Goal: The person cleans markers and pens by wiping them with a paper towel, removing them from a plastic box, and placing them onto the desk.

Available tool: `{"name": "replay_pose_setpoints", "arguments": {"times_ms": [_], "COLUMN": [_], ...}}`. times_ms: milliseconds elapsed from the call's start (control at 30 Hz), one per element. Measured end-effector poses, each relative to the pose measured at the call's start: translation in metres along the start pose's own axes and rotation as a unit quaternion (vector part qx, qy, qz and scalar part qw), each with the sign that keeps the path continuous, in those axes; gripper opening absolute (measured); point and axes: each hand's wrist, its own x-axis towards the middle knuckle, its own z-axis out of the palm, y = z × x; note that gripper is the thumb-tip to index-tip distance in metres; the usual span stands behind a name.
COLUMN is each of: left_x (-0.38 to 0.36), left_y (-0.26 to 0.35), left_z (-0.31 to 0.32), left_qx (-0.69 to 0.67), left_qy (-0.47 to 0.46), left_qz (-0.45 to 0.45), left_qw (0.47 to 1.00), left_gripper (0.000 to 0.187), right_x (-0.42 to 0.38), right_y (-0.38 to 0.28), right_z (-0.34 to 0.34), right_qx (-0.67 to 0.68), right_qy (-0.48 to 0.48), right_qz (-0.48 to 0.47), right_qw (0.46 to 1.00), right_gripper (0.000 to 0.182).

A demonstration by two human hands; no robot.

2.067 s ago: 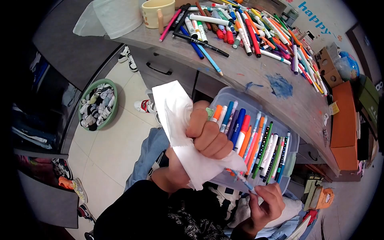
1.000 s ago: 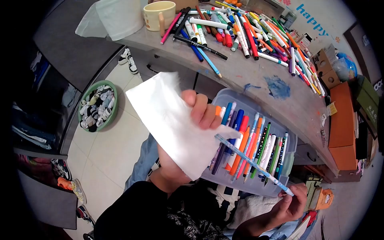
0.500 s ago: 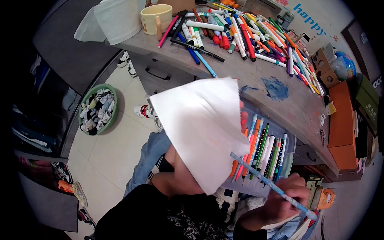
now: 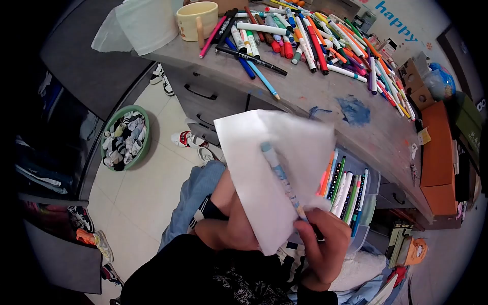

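A white sheet of paper point(image 4: 249, 168) is held up over my lap, its right side torn and uneven. My left forearm point(image 4: 221, 231) reaches behind the sheet, and the paper covers that hand and its fingers. Between the thumb and fingers of my right hand point(image 4: 328, 239) is a slim light blue patterned pen point(image 4: 285, 185). Its pale blue end points up and away from me, overlapping the paper in this view. Right behind the sheet, a clear plastic bin point(image 4: 373, 185) holds a row of pens and markers point(image 4: 345, 190).
Many loose markers point(image 4: 310, 46) lie heaped across the grey desk point(image 4: 295, 94), beside a yellow cup point(image 4: 195, 23) and white tissue point(image 4: 147, 28). On the floor stand a green basin point(image 4: 146, 145) of socks and several shoes point(image 4: 185, 139). An orange box point(image 4: 437, 157) sits at right.
My right hand has moved left and turned the pen, so its pale blue end now lies over the paper. The sheet has shifted right, and the left fingertips at its edge are now hidden.
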Motion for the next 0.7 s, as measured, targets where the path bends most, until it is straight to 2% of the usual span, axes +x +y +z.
{"name": "replay_pose_setpoints", "arguments": {"times_ms": [33,67,100,167,300,367,500,533,667,700], "left_x": [0.003,0.009,0.012,0.019,0.011,0.013,0.015,0.017,0.019,0.023], "left_y": [-0.003,-0.003,-0.003,-0.003,-0.003,-0.006,-0.008,-0.007,-0.005,-0.005], "left_z": [0.005,0.014,0.007,-0.007,0.003,0.002,-0.002,-0.004,-0.005,-0.009], "left_qx": [-0.08,-0.16,-0.161,-0.182,-0.168,-0.206,-0.225,-0.213,-0.215,-0.215], "left_qy": [-0.014,-0.032,-0.03,-0.162,-0.088,-0.109,-0.124,-0.154,-0.141,-0.172], "left_qz": [0.03,0.057,0.056,0.052,0.091,0.153,0.138,0.135,0.133,0.125], "left_qw": [0.996,0.985,0.985,0.968,0.978,0.96,0.956,0.955,0.957,0.953], "left_gripper": [0.029,0.029,0.029,0.03,0.03,0.03,0.029,0.028,0.029,0.028], "right_x": [0.001,0.0,-0.002,-0.004,-0.004,-0.004,-0.007,-0.006,-0.007,-0.007], "right_y": [0.001,-0.001,-0.001,-0.001,-0.002,-0.003,0.002,0.001,0.004,0.004], "right_z": [0.002,0.0,-0.002,-0.004,-0.004,-0.004,-0.008,-0.008,-0.008,-0.009], "right_qx": [-0.05,-0.057,-0.057,-0.08,-0.069,-0.055,-0.05,-0.05,-0.046,-0.045], "right_qy": [-0.026,-0.04,-0.041,-0.058,-0.051,-0.052,-0.057,-0.056,-0.057,-0.057], "right_qz": [-0.005,0.018,0.02,0.013,0.02,0.027,0.01,0.003,-0.01,-0.01], "right_qw": [0.998,0.997,0.997,0.995,0.996,0.997,0.997,0.997,0.997,0.997], "right_gripper": [0.015,0.015,0.015,0.015,0.015,0.016,0.017,0.018,0.019,0.019]}}
